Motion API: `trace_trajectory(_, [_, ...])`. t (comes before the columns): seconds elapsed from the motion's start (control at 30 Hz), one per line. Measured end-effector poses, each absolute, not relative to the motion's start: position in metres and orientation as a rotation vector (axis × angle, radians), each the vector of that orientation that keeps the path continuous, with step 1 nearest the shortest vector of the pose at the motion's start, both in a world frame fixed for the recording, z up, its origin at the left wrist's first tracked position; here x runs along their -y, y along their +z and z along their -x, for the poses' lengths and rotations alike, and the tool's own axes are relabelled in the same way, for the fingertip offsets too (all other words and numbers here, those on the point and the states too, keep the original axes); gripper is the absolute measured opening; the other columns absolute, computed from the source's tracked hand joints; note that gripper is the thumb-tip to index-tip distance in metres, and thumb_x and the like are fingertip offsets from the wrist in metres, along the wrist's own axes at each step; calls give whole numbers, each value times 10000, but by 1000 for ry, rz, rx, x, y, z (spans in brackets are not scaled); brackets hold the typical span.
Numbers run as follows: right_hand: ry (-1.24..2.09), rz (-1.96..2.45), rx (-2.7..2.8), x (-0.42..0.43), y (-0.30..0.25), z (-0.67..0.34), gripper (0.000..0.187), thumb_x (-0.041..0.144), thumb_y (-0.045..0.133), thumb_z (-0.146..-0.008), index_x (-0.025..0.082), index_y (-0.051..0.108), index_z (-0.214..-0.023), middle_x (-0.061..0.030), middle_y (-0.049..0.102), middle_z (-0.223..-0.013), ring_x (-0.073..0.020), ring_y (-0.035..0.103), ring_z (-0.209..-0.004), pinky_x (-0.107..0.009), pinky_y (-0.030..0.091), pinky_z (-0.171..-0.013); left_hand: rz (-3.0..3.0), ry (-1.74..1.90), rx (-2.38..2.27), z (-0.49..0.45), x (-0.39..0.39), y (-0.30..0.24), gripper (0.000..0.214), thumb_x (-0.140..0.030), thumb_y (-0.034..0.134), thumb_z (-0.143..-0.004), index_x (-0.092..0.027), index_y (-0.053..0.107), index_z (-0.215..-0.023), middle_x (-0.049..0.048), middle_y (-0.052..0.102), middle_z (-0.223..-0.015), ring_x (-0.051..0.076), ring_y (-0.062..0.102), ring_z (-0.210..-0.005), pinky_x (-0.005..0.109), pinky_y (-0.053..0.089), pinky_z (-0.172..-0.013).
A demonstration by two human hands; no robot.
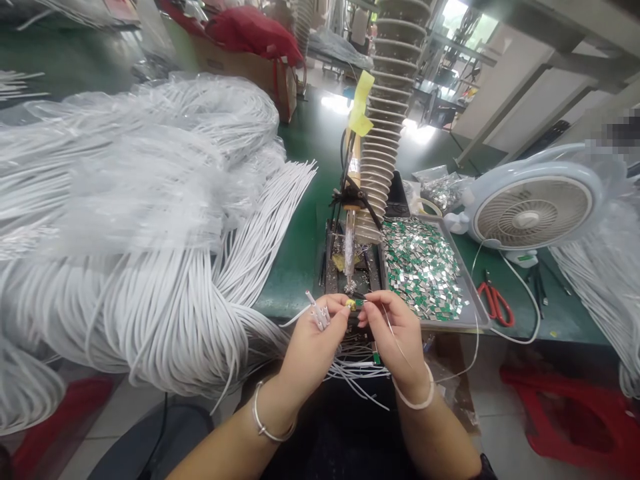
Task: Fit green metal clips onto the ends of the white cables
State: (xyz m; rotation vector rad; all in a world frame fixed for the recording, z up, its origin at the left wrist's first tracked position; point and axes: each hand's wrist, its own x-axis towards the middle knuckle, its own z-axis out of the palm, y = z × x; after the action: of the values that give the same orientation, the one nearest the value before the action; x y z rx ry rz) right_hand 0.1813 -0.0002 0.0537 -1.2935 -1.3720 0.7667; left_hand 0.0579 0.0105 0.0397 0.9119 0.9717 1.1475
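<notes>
— Left hand (315,341), item held?
— Closed round white cable ends (319,312); fingertips pinched a small green chip (356,304).
— Right hand (396,333)?
— Pinched shut on a thin wire (388,324); chip tray (453,325) lay just beyond it.

Both hands are meeting at the table edge.
Left hand (315,340) is gripping white cable ends (318,311) and pinching a green chip (353,304); right hand (395,337) is pinching a thin wire (396,335) beside it. A tray (474,300) is sitting just behind.
</notes>
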Motion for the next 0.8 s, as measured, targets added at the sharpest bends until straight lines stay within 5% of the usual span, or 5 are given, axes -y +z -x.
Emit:
trace_trajectory(0.33, [632, 1320, 1501, 1, 50, -178, 67, 183, 513, -849, 197, 575, -827, 11, 577, -702, -105, 560, -591, -230, 478, -535, -956, 1148, -1031, -57, -9, 49, 165, -210, 541, -792, -172, 508, -635, 20, 558, -892, 120, 518, -746, 239, 383, -650])
trace_trajectory(0.5, [296, 1229, 1646, 3, 49, -180, 253, 106, 410, -877, 179, 558, -1070, -59, 560, -869, -157, 570, -785, -326, 511, -680, -907, 1152, -1051, -56, -11, 47, 169, -207, 544, -799, -179, 487, -643, 17, 569, -917, 134, 530, -835, 239, 372, -674])
trace_trajectory(0.8, [231, 997, 1538, 5, 28, -180, 364, 62, 396, -882, 222, 447, -1205, -72, 631, -1018, -153, 640, -882, -328, 570, -744, -827, 1149, -1049, -60, -12, 51, 192, -224, 565, -790, -174, 481, -625, 9, 572, -902, 91, 498, -682, 233, 352, -605])
